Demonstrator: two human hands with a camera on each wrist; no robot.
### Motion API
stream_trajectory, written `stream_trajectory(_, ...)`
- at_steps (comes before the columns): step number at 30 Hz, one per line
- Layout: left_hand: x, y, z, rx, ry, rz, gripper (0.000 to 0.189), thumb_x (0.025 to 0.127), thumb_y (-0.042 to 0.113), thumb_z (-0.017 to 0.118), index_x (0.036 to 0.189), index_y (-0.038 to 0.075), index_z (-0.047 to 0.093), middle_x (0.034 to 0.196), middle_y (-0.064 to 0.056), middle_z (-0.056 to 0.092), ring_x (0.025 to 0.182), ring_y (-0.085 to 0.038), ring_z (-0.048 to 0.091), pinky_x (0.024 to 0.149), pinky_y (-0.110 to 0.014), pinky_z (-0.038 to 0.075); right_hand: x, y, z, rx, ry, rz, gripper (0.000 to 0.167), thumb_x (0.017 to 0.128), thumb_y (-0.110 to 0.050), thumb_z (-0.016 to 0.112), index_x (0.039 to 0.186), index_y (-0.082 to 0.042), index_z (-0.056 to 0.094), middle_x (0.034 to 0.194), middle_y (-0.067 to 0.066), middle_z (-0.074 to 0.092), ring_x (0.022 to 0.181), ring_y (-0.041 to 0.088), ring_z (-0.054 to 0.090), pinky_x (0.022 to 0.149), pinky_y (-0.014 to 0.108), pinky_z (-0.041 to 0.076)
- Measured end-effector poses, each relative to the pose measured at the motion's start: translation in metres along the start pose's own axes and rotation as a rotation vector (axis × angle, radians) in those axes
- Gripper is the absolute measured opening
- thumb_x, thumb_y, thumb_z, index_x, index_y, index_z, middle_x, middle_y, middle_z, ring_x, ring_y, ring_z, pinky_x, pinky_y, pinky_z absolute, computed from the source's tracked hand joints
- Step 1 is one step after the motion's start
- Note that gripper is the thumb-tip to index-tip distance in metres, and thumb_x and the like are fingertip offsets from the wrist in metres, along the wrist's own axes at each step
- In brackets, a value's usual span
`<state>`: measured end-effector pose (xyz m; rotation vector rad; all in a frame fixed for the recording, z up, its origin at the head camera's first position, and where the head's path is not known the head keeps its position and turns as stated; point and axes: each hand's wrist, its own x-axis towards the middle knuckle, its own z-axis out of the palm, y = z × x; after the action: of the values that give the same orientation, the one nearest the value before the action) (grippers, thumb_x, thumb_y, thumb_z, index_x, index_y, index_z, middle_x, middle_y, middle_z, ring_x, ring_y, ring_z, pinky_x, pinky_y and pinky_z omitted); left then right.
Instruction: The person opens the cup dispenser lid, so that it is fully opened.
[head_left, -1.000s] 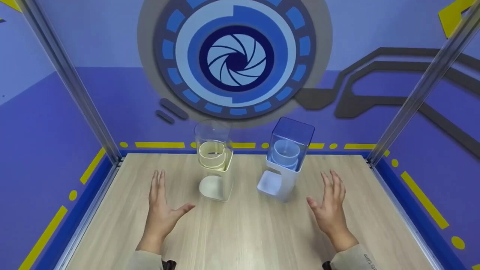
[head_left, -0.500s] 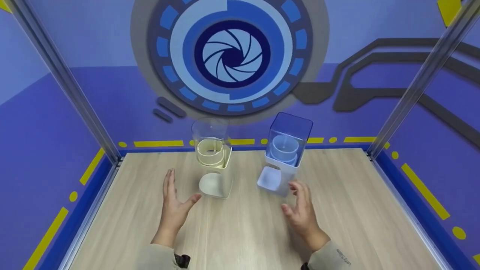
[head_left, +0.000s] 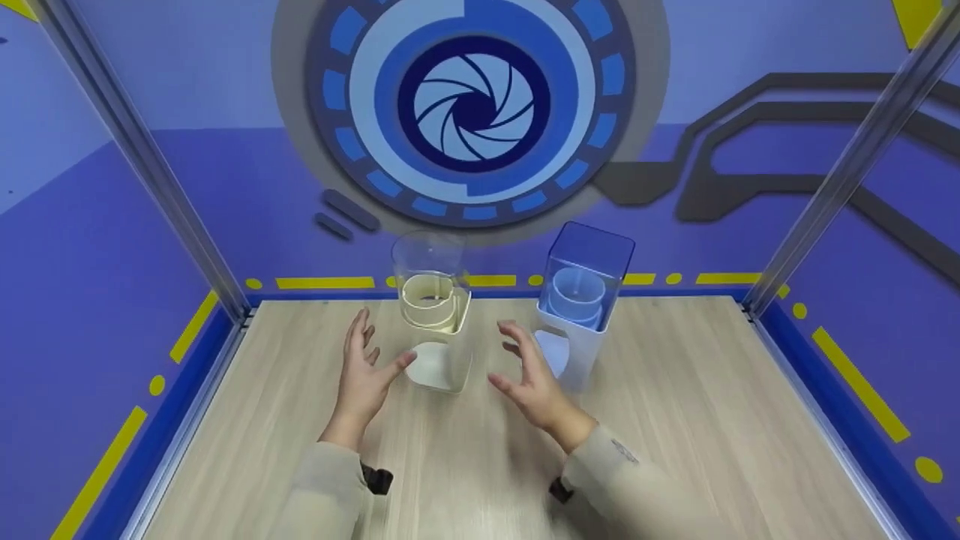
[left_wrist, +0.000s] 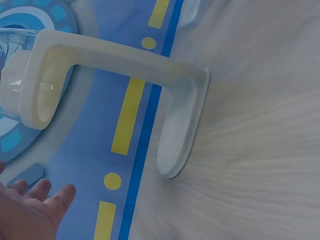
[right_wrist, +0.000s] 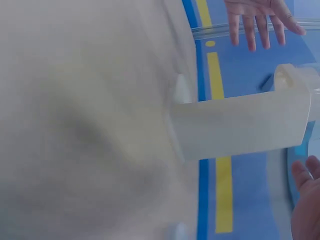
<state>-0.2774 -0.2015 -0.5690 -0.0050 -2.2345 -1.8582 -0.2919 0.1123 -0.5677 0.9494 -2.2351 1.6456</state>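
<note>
A cream stand (head_left: pixel 459 360) with a clear open-topped container above and a rounded foot tray below stands upright on the table. A cream ring-shaped cup sits inside its clear part. To its right stands a similar blue-white stand (head_left: pixel 585 356) with a square, blue-tinted container and a blue ring-shaped cup. My left hand (head_left: pixel 364 379) is just left of the cream stand, fingers spread, thumb overlapping its tray in the head view. Between the two stands, my right hand (head_left: pixel 536 386) has its fingers bent loosely towards the cream stand. Both palms hold nothing.
The wood-grain table (head_left: pixel 480 480) ends at a blue printed back wall (head_left: pixel 225 210). Metal frame posts rise at the back corners, with the left post (head_left: pixel 150 165) and right post (head_left: pixel 832 172) flanking the workspace. Dark bands sit at both wrists.
My right hand has moved left from beyond the blue-white stand to the gap between the stands. My left hand has moved right and forward towards the cream stand. Both stands remain in place.
</note>
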Motion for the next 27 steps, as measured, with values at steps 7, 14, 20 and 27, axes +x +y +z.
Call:
stream_trajectory(7, 0.02, 0.012, 0.006, -0.076, -0.029, -0.01, 0.091, 0.111, 0.02, 0.075, 0.182, 0.017, 0.019, 0.191, -0.013, 0.016, 0.177, -0.038, 0.023, 0.14, -0.057, 0.039, 0.062, -0.017, -0.001, 0.112, 0.049, 0.081, 0.105, 0.103, -0.033, 0.083, 0.176, 0.004, 0.019, 0.178, 0.032, 0.031, 0.168, 0.05, 0.031, 0.14, 0.068, 0.034)
stream_trajectory(14, 0.037, 0.021, 0.01, -0.182, -0.082, 0.051, 0.087, 0.113, 0.015, 0.07, 0.18, 0.003, 0.017, 0.191, -0.018, 0.015, 0.177, -0.042, 0.019, 0.143, -0.059, 0.032, 0.114, -0.043, 0.002, 0.146, 0.035, 0.164, 0.155, 0.08, -0.094, 0.077, 0.18, -0.002, 0.003, 0.188, 0.023, 0.019, 0.177, 0.039, 0.021, 0.148, 0.058, 0.019)
stream_trajectory(20, 0.046, 0.029, 0.012, -0.264, -0.112, 0.021, 0.083, 0.116, 0.025, 0.067, 0.181, 0.007, 0.019, 0.191, -0.017, 0.017, 0.179, -0.034, 0.016, 0.146, -0.053, 0.026, 0.141, -0.065, 0.012, 0.149, 0.037, 0.234, 0.16, 0.069, -0.1, 0.075, 0.182, -0.01, 0.004, 0.19, 0.014, 0.018, 0.178, 0.034, 0.019, 0.148, 0.054, 0.02)
stream_trajectory(27, 0.05, 0.031, 0.015, -0.169, -0.135, 0.006, 0.073, 0.119, 0.02, 0.057, 0.18, 0.001, 0.021, 0.188, -0.019, 0.026, 0.177, -0.037, 0.024, 0.147, -0.052, 0.024, 0.15, -0.058, 0.027, 0.149, 0.072, 0.333, 0.166, 0.06, -0.099, 0.081, 0.181, -0.008, 0.012, 0.185, 0.019, 0.03, 0.174, 0.037, 0.029, 0.144, 0.056, 0.032)
